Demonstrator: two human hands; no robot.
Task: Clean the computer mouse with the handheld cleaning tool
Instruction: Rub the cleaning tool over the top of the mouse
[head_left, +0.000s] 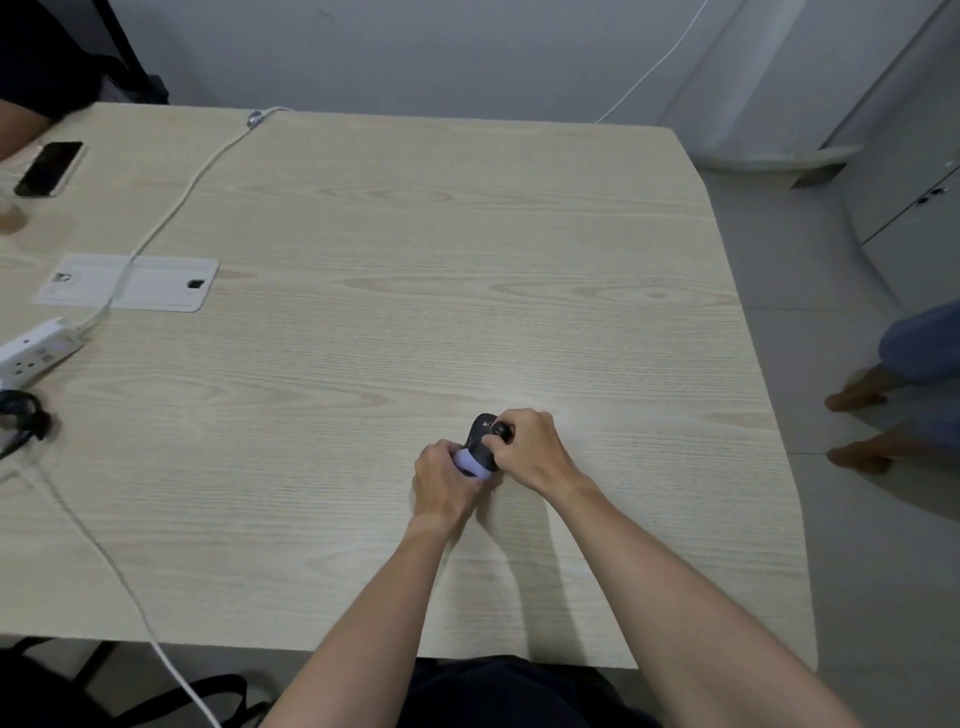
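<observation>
A black computer mouse (482, 441) sits on the light wooden table (415, 312), near its front right. My left hand (441, 480) grips a small lavender cleaning tool (469, 464) and holds it against the near end of the mouse. My right hand (530, 447) curls round the right side of the mouse, with fingers over a small round black part (503, 431) at its top. Most of the mouse and the tool are hidden by the two hands.
A black phone (49, 168) lies at the far left. A white power strip (36, 351), its white cable (171, 208) and a white cable hatch (130, 282) are on the left. Another person's bare feet (857, 421) stand on the floor at the right.
</observation>
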